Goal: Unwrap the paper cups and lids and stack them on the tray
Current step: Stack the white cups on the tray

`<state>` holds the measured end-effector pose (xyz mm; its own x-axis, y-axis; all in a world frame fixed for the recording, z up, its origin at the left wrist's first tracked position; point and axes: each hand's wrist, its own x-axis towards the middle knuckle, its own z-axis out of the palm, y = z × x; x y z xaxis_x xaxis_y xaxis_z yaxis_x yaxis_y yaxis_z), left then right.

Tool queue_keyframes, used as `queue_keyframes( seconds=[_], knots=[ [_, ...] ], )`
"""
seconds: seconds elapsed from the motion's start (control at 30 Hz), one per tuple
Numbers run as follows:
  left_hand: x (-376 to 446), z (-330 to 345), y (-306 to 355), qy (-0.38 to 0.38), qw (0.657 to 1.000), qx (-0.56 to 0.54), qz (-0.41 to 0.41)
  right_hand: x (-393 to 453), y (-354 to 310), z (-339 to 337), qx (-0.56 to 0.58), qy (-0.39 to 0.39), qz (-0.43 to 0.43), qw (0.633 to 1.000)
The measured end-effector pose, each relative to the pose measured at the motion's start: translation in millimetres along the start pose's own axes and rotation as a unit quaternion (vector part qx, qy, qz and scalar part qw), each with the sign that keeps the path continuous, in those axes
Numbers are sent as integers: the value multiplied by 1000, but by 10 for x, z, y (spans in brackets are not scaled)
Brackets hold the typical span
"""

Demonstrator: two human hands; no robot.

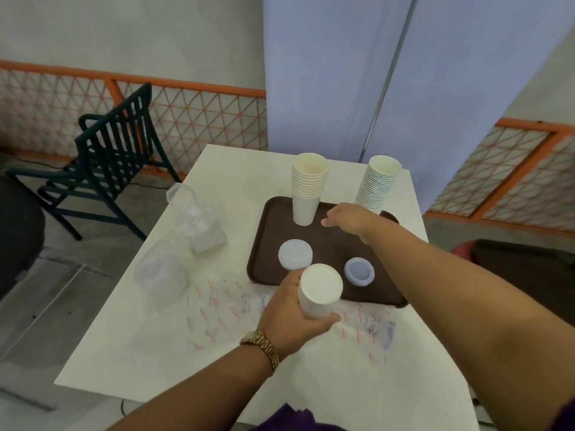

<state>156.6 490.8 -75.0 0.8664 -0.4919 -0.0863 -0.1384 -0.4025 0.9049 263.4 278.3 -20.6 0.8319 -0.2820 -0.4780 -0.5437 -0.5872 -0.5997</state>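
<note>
Here, left hand (pixel 291 309) grips a paper cup (pixel 319 290) w/ fingers and thumb curled round its side, bottom facing the camera, just over the near edge of the brown tray (pixel 270 241). Right hand (pixel 348 217) reaches across the tray, fingers relaxed, holding nothing, just beside the cup stack (pixel 308 191) standing on the tray. Lid stacks (pixel 295 254) lie on the tray near the held cup.

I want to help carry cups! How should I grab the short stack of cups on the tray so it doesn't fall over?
Grip the short stack of cups low on its bare bottom cup, where the wall is smooth, with your fingers wrapped round it. Come from the near side, over the open part of the tray. The stack stands upright and carries its weight high up, so a grip on the rims would probably tip or split it.
</note>
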Motion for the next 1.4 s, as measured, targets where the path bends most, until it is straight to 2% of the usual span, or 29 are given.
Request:
queue_keyframes(
  seconds=[0.1,0.27,0.43,0.5,0.6,0.83,0.97,1.03,1.1,1.27,1.33,1.4],
  knots=[
    [-12,-12,13,0,1000,-1,3,-352,-87,-53,-74,-43,-62,994],
    [-35,-45,33,-17,1000,-8,-1,-985,-379,-154,-155,-66,-150,974],
    [-89,-138,0,-56,998,-7,-20,-1568,-593,-119,-296,-131,-175,930],
    [-120,-193,-57,-68,997,-7,-37,-1677,-619,-18,-374,-141,-173,900],
    [-144,-281,-139,-72,996,15,-46,-1772,-634,171,-510,-122,-172,834],
    [-221,-477,-111,-57,997,7,-58,-1930,-712,485,-663,-1,-216,717],
    [-250,-500,-135,-45,997,13,-59,-1915,-663,769,-770,50,-234,592],
    [-265,-503,-166,-41,996,24,-72,-1840,-583,970,-835,41,-196,512],
    [-277,-505,-200,-40,996,25,-79,-1737,-490,1143,-872,30,-159,462],
    [-329,-537,-287,-35,994,20,-97,-1638,-497,1245,-883,12,-141,449],
    [-347,-549,-316,-38,994,15,-101,-1670,-533,1205,-888,23,-147,435],
    [-358,-554,-324,-43,994,11,-102,-1722,-570,1128,-886,45,-146,438]
  ],
)
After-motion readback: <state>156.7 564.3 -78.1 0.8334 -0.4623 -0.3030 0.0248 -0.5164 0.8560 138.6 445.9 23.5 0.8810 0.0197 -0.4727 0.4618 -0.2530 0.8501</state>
